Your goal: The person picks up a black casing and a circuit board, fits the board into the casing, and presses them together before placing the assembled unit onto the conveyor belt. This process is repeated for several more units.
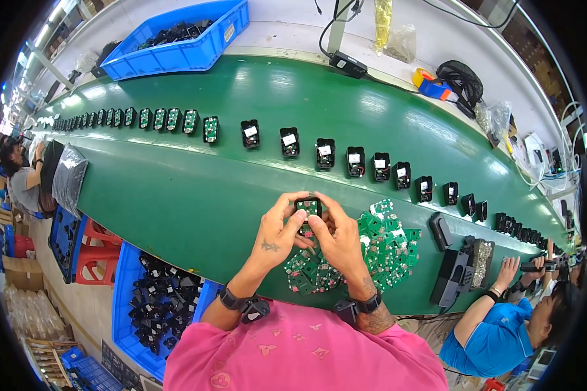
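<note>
Between both hands I hold a small black plastic housing with a green circuit board [308, 207] in its open top. My left hand [279, 231] grips its left side, thumb pressed on the board. From the other side my right hand [338, 233] wraps round it, its thumb also on the board. A heap of loose green circuit boards [391, 244] lies right of my hands, and more boards [310, 270] lie beneath my wrists. Beyond my hands runs a row of open black housings [325, 154] with white labels inside. Farther left, the housings [210, 129] show green boards in them.
A blue crate [169, 72] of black parts stands at the back left. Another blue crate [120, 313] of black parts is left of me. At right are a black boxy device [450, 277] and a tray of small metal parts [481, 264]. A co-worker [502, 332] in blue sits there.
</note>
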The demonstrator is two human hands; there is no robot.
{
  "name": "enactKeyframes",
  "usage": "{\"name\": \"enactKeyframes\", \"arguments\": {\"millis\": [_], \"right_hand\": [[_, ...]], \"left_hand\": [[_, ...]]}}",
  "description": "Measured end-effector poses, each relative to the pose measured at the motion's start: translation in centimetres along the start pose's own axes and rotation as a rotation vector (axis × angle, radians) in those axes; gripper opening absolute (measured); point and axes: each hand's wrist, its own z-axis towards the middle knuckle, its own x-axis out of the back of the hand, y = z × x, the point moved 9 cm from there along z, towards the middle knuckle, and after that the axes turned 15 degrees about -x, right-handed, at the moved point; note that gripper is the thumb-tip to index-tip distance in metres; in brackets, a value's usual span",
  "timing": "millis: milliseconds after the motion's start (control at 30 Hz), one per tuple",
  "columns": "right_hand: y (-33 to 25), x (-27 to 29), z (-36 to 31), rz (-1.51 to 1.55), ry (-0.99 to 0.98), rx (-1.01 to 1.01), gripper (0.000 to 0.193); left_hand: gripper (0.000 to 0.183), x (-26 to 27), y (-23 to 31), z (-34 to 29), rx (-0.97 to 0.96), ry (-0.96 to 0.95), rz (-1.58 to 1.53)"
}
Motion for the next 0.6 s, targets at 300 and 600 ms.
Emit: {"name": "enactKeyframes", "arguments": {"millis": [300,600], "right_hand": [[-0.3,0.1,-0.1,-0.238,-0.063,0.064,0.04],[0.4,-1.2,-1.0,-0.074,-0.06,-0.01,0.041]], "left_hand": [[0.032,-0.4,-1.3,-0.5,0.032,0.017,-0.015],[0.029,-0.5,0.1,-1.2,-0.143,0.063,0.126]]}}
